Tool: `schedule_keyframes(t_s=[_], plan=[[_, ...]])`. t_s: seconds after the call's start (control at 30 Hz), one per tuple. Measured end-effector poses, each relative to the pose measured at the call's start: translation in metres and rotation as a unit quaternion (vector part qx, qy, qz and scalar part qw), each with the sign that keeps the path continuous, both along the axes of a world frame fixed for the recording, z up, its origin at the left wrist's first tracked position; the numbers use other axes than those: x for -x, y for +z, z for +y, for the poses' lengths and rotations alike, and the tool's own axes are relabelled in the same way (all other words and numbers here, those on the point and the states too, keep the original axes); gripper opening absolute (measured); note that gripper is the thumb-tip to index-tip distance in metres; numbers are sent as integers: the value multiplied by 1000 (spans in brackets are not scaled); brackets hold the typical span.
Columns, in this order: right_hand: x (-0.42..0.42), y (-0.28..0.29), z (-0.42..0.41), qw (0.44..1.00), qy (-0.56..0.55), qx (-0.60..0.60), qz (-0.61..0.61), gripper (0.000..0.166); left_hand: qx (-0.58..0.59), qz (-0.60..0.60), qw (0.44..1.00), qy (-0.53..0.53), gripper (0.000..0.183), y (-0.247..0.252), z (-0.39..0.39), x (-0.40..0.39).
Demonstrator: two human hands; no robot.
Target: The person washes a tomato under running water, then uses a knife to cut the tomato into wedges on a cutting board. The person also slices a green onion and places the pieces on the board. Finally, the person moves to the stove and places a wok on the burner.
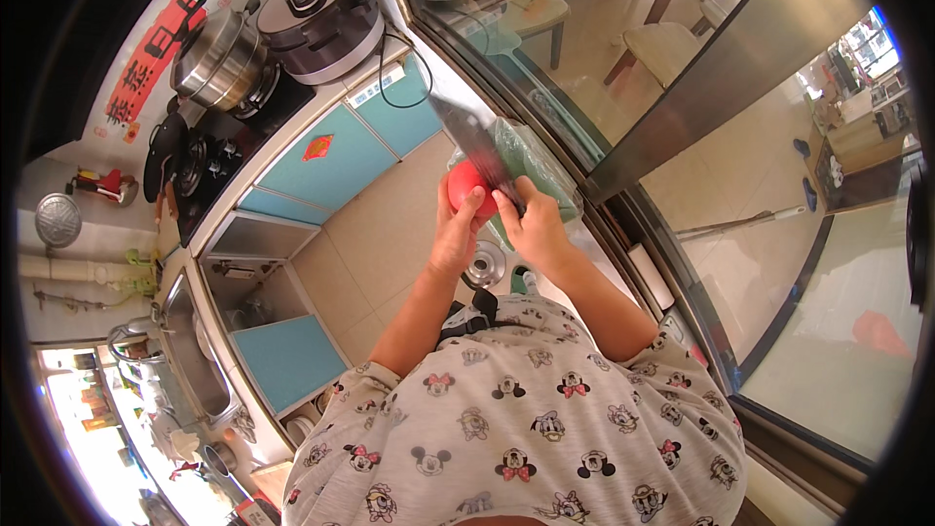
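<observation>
In front of my body, my left hand (456, 230) is closed around a smooth, round red tomato (464, 186). My right hand (537, 223) grips the dark handle of a kitchen knife (467, 133). The blade is blurred, points up and to the left, and overlaps the tomato's right side. Whether its edge touches the skin, I cannot tell. My right thumb is close to the tomato. Beneath the hands lies a clear plastic bag (544, 168) with something green in or under it, partly hidden by the knife and right hand.
A rice cooker (321, 22) and a stacked steamer pot (223, 62) stand on the counter at upper left, beside a gas hob (201, 161). The sink (193, 351) is at left. A round steel object (487, 264) sits below my hands. The sliding glass door's frame (621, 226) runs along the right.
</observation>
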State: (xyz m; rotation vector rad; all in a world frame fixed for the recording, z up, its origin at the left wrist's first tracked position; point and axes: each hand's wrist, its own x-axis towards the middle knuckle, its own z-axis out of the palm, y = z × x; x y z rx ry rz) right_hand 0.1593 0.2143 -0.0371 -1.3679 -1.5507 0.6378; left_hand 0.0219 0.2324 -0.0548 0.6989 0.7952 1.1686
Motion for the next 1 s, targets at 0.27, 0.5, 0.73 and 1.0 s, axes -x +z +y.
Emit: schedule_keyframes(t_s=[0.27, 0.5, 0.73, 1.0], plan=[[1, -14, 2, 986, 39, -91, -137, 22, -39, -17, 998, -37, 40, -25, 3, 6], [-3, -4, 6, 993, 32, 24, 110, 23, 29, -11, 999, 11, 60, -16, 0, 8], [2, -7, 6, 992, 24, 37, 118, 20, 23, -22, 999, -15, 58, -10, -3, 9], [4, -23, 5, 986, 51, -72, -144, 15, -4, -24, 999, -42, 49, -37, 5, 13]])
